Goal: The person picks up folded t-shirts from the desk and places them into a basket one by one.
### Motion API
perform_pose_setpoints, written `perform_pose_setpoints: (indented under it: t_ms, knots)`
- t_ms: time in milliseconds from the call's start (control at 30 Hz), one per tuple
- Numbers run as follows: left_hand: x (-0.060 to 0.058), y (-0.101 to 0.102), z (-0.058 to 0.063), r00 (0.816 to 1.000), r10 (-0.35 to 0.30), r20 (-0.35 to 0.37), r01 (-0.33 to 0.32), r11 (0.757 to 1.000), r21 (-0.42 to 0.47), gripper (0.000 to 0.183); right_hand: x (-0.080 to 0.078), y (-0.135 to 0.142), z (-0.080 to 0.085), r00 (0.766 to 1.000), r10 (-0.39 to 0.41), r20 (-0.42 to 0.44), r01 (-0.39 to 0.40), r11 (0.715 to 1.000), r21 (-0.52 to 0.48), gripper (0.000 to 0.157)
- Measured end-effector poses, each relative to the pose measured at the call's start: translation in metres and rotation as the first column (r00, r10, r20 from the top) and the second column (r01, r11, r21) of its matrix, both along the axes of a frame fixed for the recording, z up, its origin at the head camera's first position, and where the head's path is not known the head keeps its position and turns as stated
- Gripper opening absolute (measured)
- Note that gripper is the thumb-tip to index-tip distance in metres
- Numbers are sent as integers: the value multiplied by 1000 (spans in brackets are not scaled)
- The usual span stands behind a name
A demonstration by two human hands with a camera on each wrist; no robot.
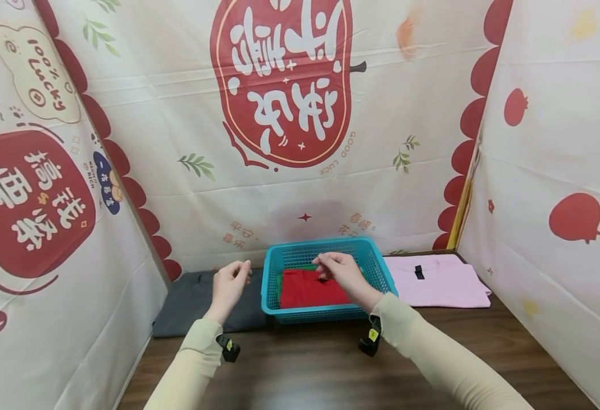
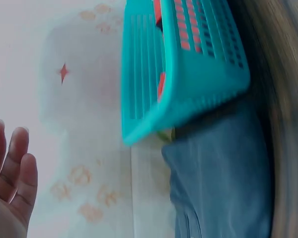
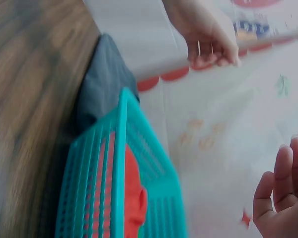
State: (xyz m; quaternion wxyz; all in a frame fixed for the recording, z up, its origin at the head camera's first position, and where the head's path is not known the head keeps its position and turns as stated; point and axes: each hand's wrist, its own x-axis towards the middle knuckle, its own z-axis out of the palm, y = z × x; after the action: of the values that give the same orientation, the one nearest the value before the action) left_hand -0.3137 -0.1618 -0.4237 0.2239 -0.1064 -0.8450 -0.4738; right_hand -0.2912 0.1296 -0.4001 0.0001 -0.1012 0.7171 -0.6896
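Head view, and both my hands are up in the air! My left hand (image 1: pixel 228 287) is raised left of centre, near the dark grey cloth (image 1: pixel 192 302), and my right hand (image 1: pixel 348 276) hovers at the centre, above the blue basket (image 1: pixel 310 315). They're well apart, fingers loosely bent, nothing in either one; the left wrist view agrees, relaxed fingers at lower left, away from the basket.

Now look inside that basket, low centre of the frame: red cloth (image 1: pixel 305 290) lying on top, green cloth (image 1: pixel 307 267) peeping out past its far and left edges. Folded flat like that, I'd judge, so both fit within the rim. Dark grey lies folded at lower left, just beside the basket; pink cloth (image 1: pixel 438 285), with its black tag (image 1: pixel 419 272), lies at the other side, lower right. Spread to either side, they seem placed so each stays flat and easy to reach.

Underneath runs my counter (image 1: pixel 289 364), brown wood grain with a soft shine at bottom middle. And what a backdrop: pale printed hangings (image 1: pixel 161 131) on three sides, red scallops down both corners, a big red emblem (image 1: pixel 284 80) at upper middle, "100% Lucky" at upper left!
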Motion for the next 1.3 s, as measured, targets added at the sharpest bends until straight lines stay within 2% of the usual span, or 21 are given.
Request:
perform_pose_setpoints:
  t_ms: [167, 267, 367, 433, 533, 600, 767, 933, 1067, 1300]
  knots:
    - [6, -36, -5, 996, 88, -23, -88, 996, -27, 34, 14, -29, 0, 988, 146, -51, -141, 986, 86, 29]
    - [9, -58, -10, 987, 159, -24, -159, 987, -34, 30, 22, -45, -7, 964, 251, -82, -232, 953, 194, 28]
    - [11, -78, -18, 976, 217, 0, -217, 976, -31, 26, 29, -60, -19, 935, 346, -78, -311, 905, 289, 28]
    - [12, -92, -25, 970, 244, 28, -242, 969, -42, 24, 33, -69, -30, 916, 398, -45, -363, 873, 327, 28]
    - [13, -114, -37, 961, 265, 81, -258, 963, -81, 23, 36, -81, -48, 890, 452, 58, -444, 829, 340, 29]
    - [15, -126, -44, 956, 270, 116, -256, 959, -122, 25, 36, -88, -61, 876, 463, 134, -481, 817, 318, 29]
    - [19, -150, -61, 941, 261, 215, -204, 945, -255, 35, 34, -104, -96, 866, 427, 262, -489, 834, 257, 39]
    - [19, -163, -77, 917, 235, 322, -101, 919, -382, 48, 27, -113, -124, 875, 385, 294, -461, 848, 262, 54]
    - [16, -170, -86, 892, 234, 387, -47, 899, -435, 52, 22, -117, -135, 880, 366, 303, -446, 857, 259, 59]
    - [12, -178, -93, 871, 239, 430, -11, 883, -470, 54, 13, -122, -147, 872, 357, 335, -438, 875, 208, 54]
